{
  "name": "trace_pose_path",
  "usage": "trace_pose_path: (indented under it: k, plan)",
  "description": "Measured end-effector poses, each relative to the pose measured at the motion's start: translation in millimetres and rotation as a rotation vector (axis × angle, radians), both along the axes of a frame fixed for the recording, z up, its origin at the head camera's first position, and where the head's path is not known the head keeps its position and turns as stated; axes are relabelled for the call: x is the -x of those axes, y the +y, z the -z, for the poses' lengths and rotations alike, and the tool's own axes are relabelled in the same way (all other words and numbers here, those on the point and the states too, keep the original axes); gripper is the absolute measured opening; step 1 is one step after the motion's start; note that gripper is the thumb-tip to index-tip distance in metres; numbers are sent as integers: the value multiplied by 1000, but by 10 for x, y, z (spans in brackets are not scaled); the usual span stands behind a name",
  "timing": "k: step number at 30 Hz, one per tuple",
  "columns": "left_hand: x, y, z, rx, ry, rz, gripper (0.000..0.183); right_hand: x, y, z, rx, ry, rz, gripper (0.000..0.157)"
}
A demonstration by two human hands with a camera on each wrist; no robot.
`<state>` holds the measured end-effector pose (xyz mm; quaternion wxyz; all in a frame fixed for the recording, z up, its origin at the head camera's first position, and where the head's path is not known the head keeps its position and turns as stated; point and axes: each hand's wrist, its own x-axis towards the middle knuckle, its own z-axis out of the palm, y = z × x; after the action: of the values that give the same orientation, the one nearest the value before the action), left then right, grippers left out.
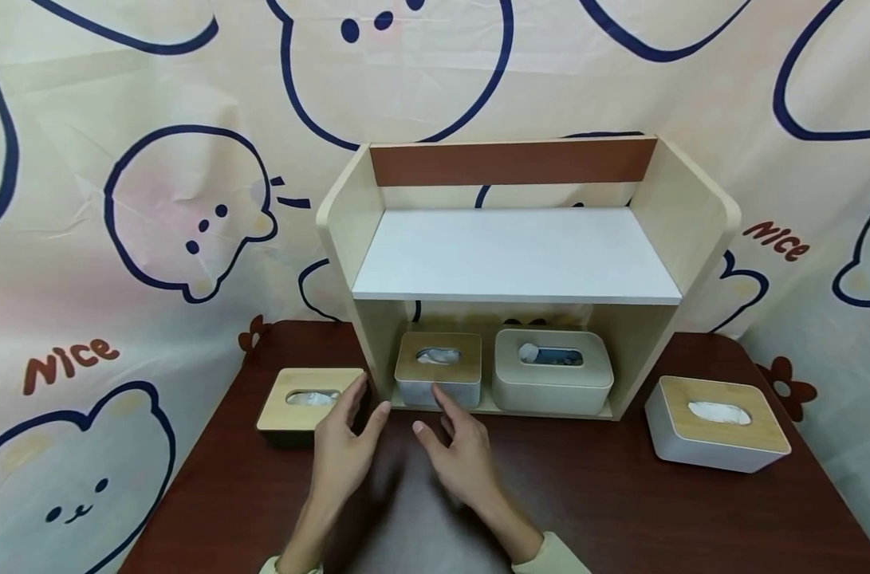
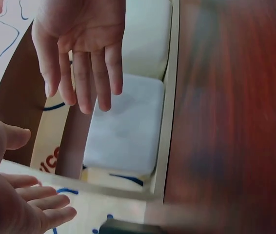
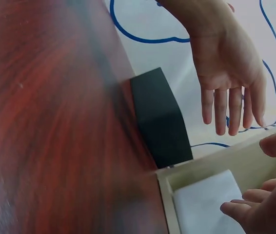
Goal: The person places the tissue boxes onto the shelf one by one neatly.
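Note:
Both hands reach forward over the table, palms facing each other, with nothing between them. My left hand (image 1: 343,446) has its fingers extended beside the black tissue box with a pale wooden lid (image 1: 275,406), which stands left of the shelf. My right hand (image 1: 463,458) has its fingers loosely extended in front of the small tissue box with a wooden lid (image 1: 408,368) on the lower shelf; its index fingertip overlaps that box's front. Right of it, inside the shelf, sits a larger off-white tissue box (image 1: 553,392) with a dark blue item in its opening.
A two-tier shelf (image 1: 517,259) with cream sides and a white upper board stands at the table's back. Another white tissue box with a wooden lid (image 1: 718,454) stands on the dark wooden table (image 1: 585,494) to its right. A printed cloth (image 1: 176,343) hangs behind.

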<state>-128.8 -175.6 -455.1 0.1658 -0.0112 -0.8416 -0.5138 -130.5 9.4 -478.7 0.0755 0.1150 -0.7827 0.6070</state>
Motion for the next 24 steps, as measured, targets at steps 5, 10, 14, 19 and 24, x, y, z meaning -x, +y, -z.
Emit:
trace_pose_path:
  k: [5, 10, 14, 19, 24]
  plan:
    - [-32, -164, 22, 41, -11, -42, 60, 35, -115, 80, 20, -4, -57, 60]
    - [-67, -376, 26, 98, -31, -98, 61, 73, -254, 131, 25, -64, -137, 61]
    - [-95, -577, 11, 136, -49, -139, 63, 91, -362, 151, -1, -104, -175, 62]
    - [-105, -839, 6, 157, -51, -200, 65, 99, -462, 184, -8, -136, -211, 64]
    - [-112, -1078, 14, 157, -73, -254, 70, 94, -529, 218, -47, -151, -225, 66]
